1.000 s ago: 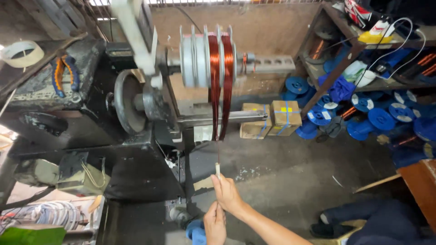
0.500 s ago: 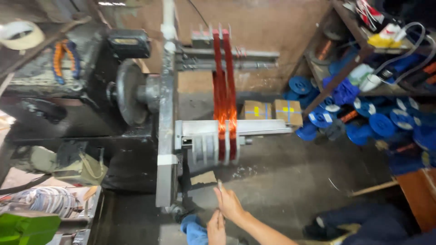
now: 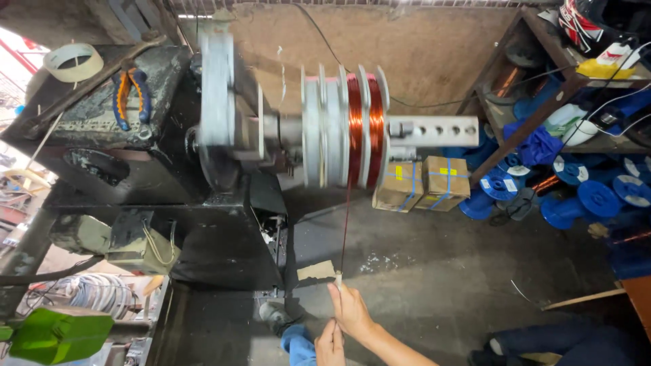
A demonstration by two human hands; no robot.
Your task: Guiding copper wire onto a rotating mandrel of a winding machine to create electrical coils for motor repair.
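Fingers [image 3: 341, 288] of our right hand [image 3: 352, 310] are pinching thin copper wire [image 3: 346, 224], keeping it taut into the spinning white-flanged winding former [image 3: 346, 125]; left hand [image 3: 330, 344] closed around the wire below.

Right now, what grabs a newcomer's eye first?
The blurred winding former with glossy copper-coloured wire coils at upper centre. A thin copper wire strand drops from it to the right hand, whose fingers pinch it; the left hand is just below. Bright blue plastic spools are heaped at right.
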